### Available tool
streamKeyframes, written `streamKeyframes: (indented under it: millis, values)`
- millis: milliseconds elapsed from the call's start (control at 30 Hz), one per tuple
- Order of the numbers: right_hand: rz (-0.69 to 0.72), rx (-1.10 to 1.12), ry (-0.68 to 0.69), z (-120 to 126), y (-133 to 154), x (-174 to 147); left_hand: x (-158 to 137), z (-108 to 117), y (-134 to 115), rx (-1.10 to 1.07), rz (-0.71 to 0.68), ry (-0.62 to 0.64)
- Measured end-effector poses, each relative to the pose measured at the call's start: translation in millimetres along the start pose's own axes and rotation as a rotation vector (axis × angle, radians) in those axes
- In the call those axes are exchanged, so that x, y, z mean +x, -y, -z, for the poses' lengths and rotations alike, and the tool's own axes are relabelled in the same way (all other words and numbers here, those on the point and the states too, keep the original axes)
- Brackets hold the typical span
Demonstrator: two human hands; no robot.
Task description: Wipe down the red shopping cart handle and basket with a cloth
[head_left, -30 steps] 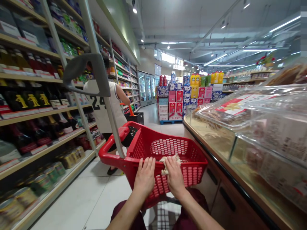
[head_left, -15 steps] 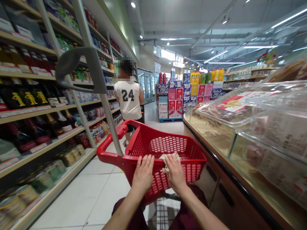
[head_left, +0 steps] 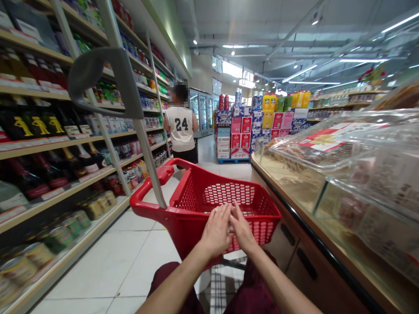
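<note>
Both hands meet over the near rim of a red plastic shopping cart basket. My left hand lies with its fingers together, bent over towards the right one. Against it presses my right hand, its thumb side turned up and its fingers partly covered. Only a small pale bit of the crumpled cream cloth shows between the palms; the rest is hidden by the fingers. The basket's perforated walls and interior are visible beyond the hands.
A grey post with a handle rises at the cart's left. Shelves of bottles and cans line the left side. At right is a glass-edged counter with clear food packs. Ahead, a person stands near stacked drink cartons.
My left hand has left the rim and moved right to meet my right hand. The cloth, spread under the right hand before, is now almost wholly covered. The person ahead is farther off.
</note>
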State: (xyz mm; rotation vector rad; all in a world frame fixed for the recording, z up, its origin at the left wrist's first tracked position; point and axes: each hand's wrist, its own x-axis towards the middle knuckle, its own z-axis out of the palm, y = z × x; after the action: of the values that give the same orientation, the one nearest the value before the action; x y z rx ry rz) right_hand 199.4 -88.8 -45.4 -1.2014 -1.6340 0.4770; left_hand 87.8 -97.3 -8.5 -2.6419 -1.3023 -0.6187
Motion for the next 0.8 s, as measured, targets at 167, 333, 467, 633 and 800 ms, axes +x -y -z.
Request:
streamKeyframes:
  millis: [167,333,467,633,800]
  values:
    - [0.008,-0.089,-0.090,14,-21,-3,24,-9,-6,0.120,0.078,0.064]
    - [0.208,-0.610,-0.060,11,-36,-7,-4,28,36,0.235,0.069,0.027]
    - [0.170,-0.689,-0.058,7,-30,-8,-44,57,79,0.407,0.096,-0.177]
    - [0.138,-0.737,-0.077,0,-21,-8,-43,32,77,0.473,0.075,-0.302]
    - [0.203,-0.745,-0.027,1,-26,-5,-24,22,65,0.399,-0.013,-0.245]
